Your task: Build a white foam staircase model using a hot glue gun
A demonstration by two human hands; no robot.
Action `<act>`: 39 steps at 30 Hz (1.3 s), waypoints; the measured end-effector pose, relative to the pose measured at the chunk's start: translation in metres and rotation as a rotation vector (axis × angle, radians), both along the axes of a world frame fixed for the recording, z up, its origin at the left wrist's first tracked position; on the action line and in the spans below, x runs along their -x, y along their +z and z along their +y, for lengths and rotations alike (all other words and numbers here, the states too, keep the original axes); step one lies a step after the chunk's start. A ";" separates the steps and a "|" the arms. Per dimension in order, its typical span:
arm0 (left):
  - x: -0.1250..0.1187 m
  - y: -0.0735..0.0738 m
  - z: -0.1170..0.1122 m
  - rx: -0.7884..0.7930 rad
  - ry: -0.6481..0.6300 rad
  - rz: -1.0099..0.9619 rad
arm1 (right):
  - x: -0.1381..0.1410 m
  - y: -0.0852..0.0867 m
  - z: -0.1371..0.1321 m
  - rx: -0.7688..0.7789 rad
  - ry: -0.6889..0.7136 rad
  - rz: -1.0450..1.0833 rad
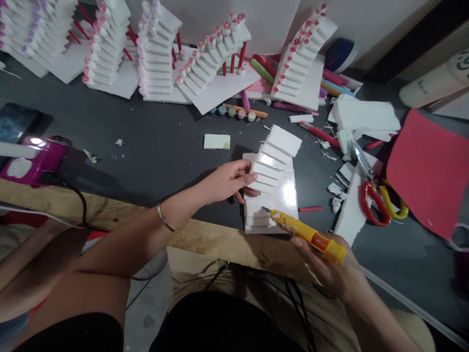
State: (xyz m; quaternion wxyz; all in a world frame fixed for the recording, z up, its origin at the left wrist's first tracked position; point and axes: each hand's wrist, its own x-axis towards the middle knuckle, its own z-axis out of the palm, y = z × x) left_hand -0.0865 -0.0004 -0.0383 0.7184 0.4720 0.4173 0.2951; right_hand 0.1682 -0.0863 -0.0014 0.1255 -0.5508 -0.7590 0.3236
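My left hand [232, 182] closes around the left edge of a small white foam staircase [270, 166], thumb on its steps and fingers partly hidden beneath. The staircase stands over a glossy white foam base [290, 191], with some lower steps [258, 216] near the base's front. In my right hand [335, 274] is a yellow hot glue gun [302, 231]. Its nozzle points left, over the lower steps, close to them; whether it touches them I cannot tell. A long clear glue stick [406, 300] sticks out of the gun's rear.
Finished staircase models [216, 54] line the back. Scissors [373, 203], foam scraps [366, 117] and a red sheet [427, 171] lie at right. Left are a purple power adapter [34, 159], its black cord and a phone [16, 122]. Another person's arm [40, 249] is at lower left.
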 end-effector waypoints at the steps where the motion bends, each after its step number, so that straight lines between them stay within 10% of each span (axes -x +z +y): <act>1: 0.000 0.000 0.000 -0.002 0.001 -0.001 | 0.000 0.000 0.000 -0.010 0.001 0.000; 39: 0.000 0.002 0.000 -0.086 -0.122 0.085 | -0.026 -0.009 -0.008 0.074 -0.133 0.021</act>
